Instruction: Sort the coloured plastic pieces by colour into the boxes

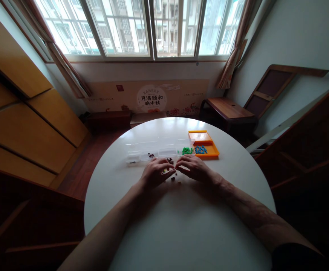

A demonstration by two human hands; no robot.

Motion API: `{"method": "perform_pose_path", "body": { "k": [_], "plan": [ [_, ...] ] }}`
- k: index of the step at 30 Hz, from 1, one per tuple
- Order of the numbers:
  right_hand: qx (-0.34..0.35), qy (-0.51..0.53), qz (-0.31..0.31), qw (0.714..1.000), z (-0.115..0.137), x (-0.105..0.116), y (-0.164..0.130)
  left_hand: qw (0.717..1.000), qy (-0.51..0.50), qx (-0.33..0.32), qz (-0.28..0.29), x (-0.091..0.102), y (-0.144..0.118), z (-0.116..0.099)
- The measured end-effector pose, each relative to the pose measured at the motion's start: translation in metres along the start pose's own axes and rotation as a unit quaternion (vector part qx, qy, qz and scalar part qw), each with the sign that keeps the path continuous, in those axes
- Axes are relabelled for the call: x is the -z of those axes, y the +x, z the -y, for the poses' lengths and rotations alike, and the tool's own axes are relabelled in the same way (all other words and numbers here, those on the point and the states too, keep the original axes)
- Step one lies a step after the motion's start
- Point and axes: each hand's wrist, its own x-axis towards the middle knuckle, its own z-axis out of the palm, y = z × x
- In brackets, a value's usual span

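Observation:
My left hand (156, 173) and my right hand (195, 168) meet over the middle of the white table, fingertips almost touching. Both are curled in a pinch around something too small to make out. Just beyond the fingertips lies a cluster of small dark brown pieces (170, 160). On the near side, another dark piece (173, 178) and a paler brown piece (179, 183) rest on the tabletop. Behind the hands stands a clear plastic compartment box (137, 158) with its lid raised. It holds green pieces (187, 151) at its right end and a few dark pieces (151, 155) further left.
An orange tray (213, 149) with blue pieces (201, 150) stands right of the clear box. The round white table (187, 233) has its far edge toward the window. A wooden stool-like piece (229, 107) is beyond at the right, yellow-brown cabinets (25, 128) at the left.

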Motion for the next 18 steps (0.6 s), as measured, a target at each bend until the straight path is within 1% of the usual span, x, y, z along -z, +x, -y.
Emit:
{"method": "perform_pose_path", "body": {
  "k": [3,7,9,11,15,18],
  "plan": [
    [0.007,0.008,-0.007,1.000,0.003,0.002,0.001,1.000,-0.010,-0.011,-0.002,-0.002,0.000,0.001],
    [0.000,0.011,-0.010,1.000,0.005,0.004,0.002,1.000,-0.003,0.004,0.008,0.003,0.001,0.000],
    [-0.006,0.015,-0.013,1.000,0.005,0.004,0.002,1.000,0.012,0.019,0.000,0.007,0.002,0.000],
    [-0.007,0.020,-0.008,1.000,0.005,0.004,0.001,0.997,0.042,0.053,-0.027,0.013,0.002,0.002],
    [0.001,0.027,0.038,0.999,0.005,0.003,0.000,0.978,0.118,0.147,-0.092,0.026,0.001,0.012],
    [-0.003,0.026,0.061,0.998,0.007,0.005,0.001,0.961,0.154,0.198,-0.113,0.033,-0.001,0.024]
  ]
}}
